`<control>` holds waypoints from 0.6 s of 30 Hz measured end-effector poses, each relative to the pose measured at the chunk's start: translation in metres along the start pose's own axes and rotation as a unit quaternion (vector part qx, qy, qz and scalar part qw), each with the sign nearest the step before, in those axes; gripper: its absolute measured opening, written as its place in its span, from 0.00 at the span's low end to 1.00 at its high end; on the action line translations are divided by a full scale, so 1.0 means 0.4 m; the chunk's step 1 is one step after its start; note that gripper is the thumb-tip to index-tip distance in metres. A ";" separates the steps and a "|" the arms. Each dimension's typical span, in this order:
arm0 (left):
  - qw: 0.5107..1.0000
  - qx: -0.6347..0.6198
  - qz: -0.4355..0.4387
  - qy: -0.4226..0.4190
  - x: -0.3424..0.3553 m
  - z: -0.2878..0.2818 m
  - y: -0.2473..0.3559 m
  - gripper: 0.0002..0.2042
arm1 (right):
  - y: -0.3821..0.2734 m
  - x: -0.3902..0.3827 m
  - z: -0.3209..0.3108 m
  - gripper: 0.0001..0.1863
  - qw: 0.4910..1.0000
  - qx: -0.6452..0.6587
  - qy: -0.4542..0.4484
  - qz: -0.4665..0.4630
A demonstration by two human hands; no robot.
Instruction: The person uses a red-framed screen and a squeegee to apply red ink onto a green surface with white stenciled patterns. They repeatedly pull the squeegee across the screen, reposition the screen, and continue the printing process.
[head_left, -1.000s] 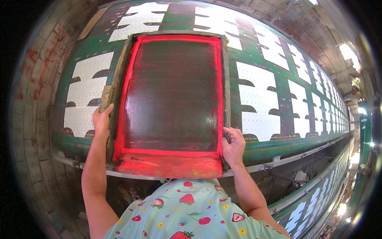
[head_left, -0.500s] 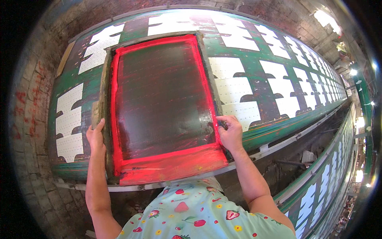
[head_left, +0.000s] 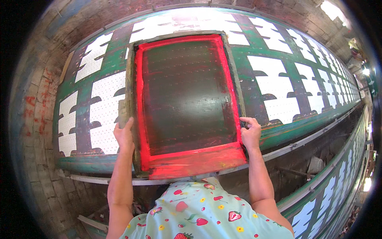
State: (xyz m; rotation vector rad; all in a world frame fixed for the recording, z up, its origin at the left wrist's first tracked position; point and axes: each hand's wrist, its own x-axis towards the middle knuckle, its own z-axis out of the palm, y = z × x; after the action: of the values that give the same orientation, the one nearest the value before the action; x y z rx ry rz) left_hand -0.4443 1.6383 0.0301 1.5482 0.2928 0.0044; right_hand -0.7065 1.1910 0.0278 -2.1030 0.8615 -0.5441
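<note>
A long green printing table point(head_left: 274, 137) curves away to the right, its top scuffed with dark patches and set with rows of notched white panels point(head_left: 105, 131) speckled with small dots. A pale rail point(head_left: 296, 144) runs along its near edge. Below on the right, a second table point(head_left: 298, 199) carries more such panels. A block wall point(head_left: 36, 99) closes the left side, and strong light comes through an opening point(head_left: 334, 11) at upper right.

The screen-printing frame point(head_left: 185, 97) sits over the near part of the table, between columns of panels, its red-smeared near end reaching past the front edge; whether it rests flat cannot be told. Its dark mesh has a bright red border.

The left hand point(head_left: 125, 137) grips the left side beside a wooden piece point(head_left: 123, 109), thumb on top, other fingers mostly hidden. The right hand point(head_left: 250, 133) has its index finger against the right side and the others curled; whether it pinches the edge cannot be told.

Red painted writing point(head_left: 30, 105) marks the wall; the fruit-print shirt point(head_left: 179, 215) bears tiny lettering, too small to make out.
</note>
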 end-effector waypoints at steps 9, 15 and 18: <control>0.999 0.040 0.006 -0.001 -0.081 0.128 -0.025 0.15 | 0.119 0.057 -0.101 0.26 1.000 0.012 -0.014 0.019; 0.998 0.063 0.011 0.000 -0.095 0.162 -0.047 0.14 | 0.054 0.004 -0.155 0.22 0.981 -0.145 -0.001 -0.130; 0.997 0.077 0.000 0.003 -0.081 0.155 -0.071 0.17 | -0.039 -0.113 -0.180 0.24 0.941 -0.153 -0.125 -0.276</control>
State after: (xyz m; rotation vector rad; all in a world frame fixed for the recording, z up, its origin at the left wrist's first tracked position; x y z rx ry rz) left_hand -0.4691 1.5705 0.0079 1.7014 0.3044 -0.0133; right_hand -0.7756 1.1947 0.0796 -2.6451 0.2060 -0.4259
